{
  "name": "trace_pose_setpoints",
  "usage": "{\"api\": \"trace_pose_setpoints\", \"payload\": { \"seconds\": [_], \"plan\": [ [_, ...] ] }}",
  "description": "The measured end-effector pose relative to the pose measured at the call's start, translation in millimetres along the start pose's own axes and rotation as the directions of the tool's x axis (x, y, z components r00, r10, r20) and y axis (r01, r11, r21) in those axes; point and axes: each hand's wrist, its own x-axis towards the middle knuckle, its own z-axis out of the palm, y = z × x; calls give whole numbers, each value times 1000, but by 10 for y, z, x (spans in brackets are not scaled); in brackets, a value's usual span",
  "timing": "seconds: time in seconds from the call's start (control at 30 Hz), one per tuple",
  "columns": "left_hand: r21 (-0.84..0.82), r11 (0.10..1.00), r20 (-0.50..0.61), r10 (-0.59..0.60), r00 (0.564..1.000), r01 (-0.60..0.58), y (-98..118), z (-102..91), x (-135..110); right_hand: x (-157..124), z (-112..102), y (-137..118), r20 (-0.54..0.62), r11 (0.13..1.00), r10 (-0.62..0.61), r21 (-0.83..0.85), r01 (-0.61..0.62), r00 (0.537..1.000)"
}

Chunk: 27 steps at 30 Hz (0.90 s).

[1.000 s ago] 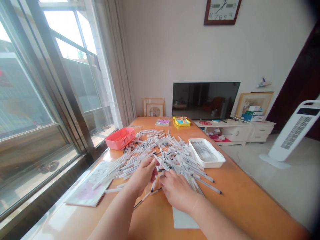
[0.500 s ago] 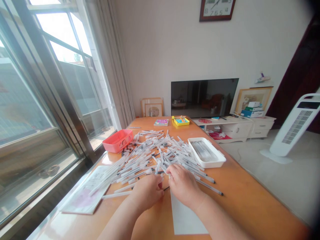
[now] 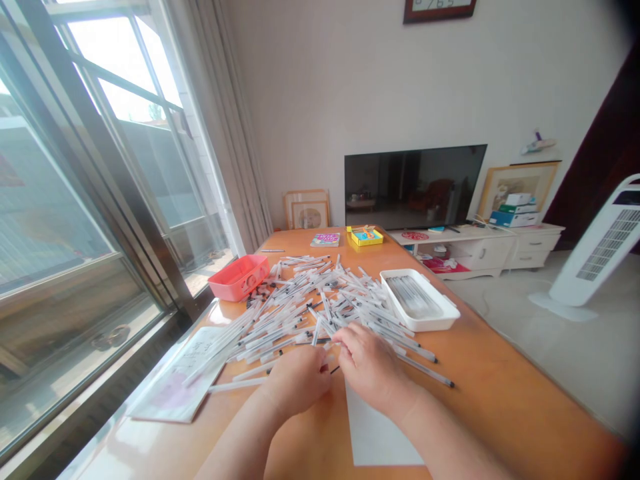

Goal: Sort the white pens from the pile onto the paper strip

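A large heap of white pens with black tips (image 3: 320, 303) covers the middle of the orange wooden table (image 3: 500, 400). My left hand (image 3: 300, 380) and my right hand (image 3: 373, 367) meet at the near edge of the heap, fingers curled together around a pen whose dark end shows between them. Both hands hover over a white sheet of paper (image 3: 380, 437). A white tray (image 3: 419, 300) with several clear pen parts stands to the right of the heap. A red plastic basket (image 3: 239, 276) sits at the heap's left.
A booklet (image 3: 177, 383) lies near the table's left edge by the window. At the far end of the table lie a small book (image 3: 325, 239) and a yellow box (image 3: 367, 236). Beyond stand a television (image 3: 413, 187), a low white cabinet and a white tower fan (image 3: 597, 250).
My left hand has drawn back from the heap toward me and closed against my right hand. The camera has tipped down slightly, so the wall clock is nearly out of view.
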Motion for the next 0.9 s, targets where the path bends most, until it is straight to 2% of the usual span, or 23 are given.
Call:
{"api": "trace_pose_setpoints", "payload": {
  "seconds": [0.17, 0.3, 0.4, 0.47, 0.6, 0.67, 0.77, 0.83, 0.9],
  "plan": [
    [-242, 969, 40, -33, 999, 42, -93, -46, -3, -43, -23, -84, 116, 996, -94, 1, 94, 989],
    [-470, 882, 65, 5, 998, 27, -123, -153, -29, -46, 43, -94, 111, 996, -82, -24, 85, 990],
    [-663, 746, -58, 26, 998, -58, -143, -277, -67, -24, 70, -34, 53, 997, -79, 15, 78, 996],
    [-775, 626, -156, -63, 986, -83, -174, -336, -78, -5, 54, 15, -14, 995, -59, 76, 60, 998],
    [-917, 381, -206, -211, 956, -114, -224, -337, -40, 32, -41, 54, -153, 939, 38, 343, 17, 987],
    [-935, 324, -219, -210, 953, -144, -202, -299, -11, 44, -99, 42, -160, 831, 165, 553, -50, 973],
    [-929, 323, -228, -120, 966, -180, -106, -242, 14, 55, -183, 26, -48, 515, 377, 841, -166, 925],
    [-920, 342, -223, -54, 973, -192, -30, -211, 22, 61, -234, 32, 7, 306, 449, 938, -161, 893],
    [-912, 362, -210, -12, 978, -192, 30, -180, 31, 70, -275, 49, 9, 177, 481, 978, -108, 876]
  ]
}}
